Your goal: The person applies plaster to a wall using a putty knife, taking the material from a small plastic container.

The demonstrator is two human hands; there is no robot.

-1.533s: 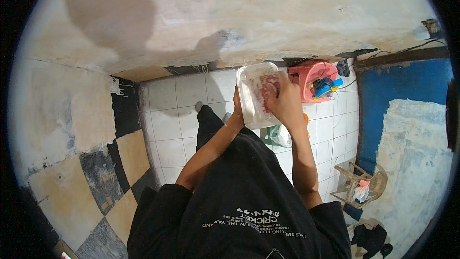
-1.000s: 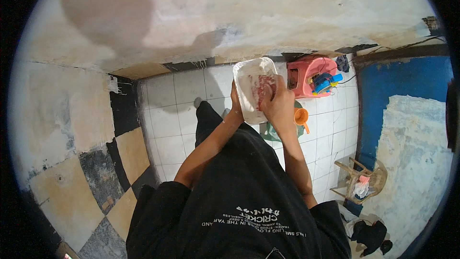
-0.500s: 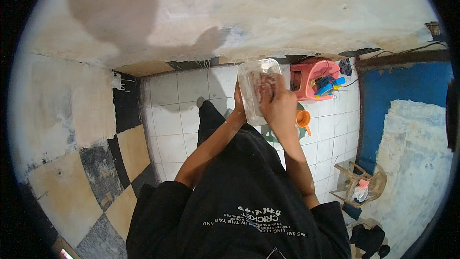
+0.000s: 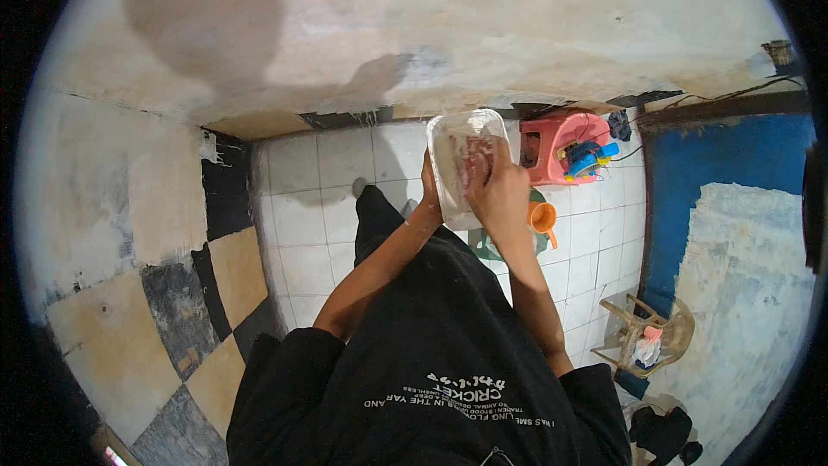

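Note:
A translucent rectangular plastic tub [image 4: 450, 131] with a pale rim is held in front of me, near the wall. Whitish smears coat its inside, and a reddish patch [image 4: 476, 154] shows in it; whether that is print or contents I cannot tell. My left hand [image 4: 430, 198] grips the tub along its left side, with most of its fingers hidden behind it. Over the tub's right half is my right hand [image 4: 503, 190], its fingers bent and closed, reaching down into the tub. What those fingers hold, if anything, is hidden.
Right of the tub stands a pink plastic stool [image 4: 576, 134] with a blue-and-yellow device [image 4: 590, 160] on it. An orange mug [image 4: 542, 217] rests on something green [image 4: 486, 247] below. A beige chair [image 4: 668, 332] stands farther right by the blue, partly whitened surface [image 4: 724, 151]. The patchy wall [image 4: 517, 26] lies ahead.
My right hand has shifted slightly left and down inside the tub. The left hand keeps its grip, and the tub has barely moved.

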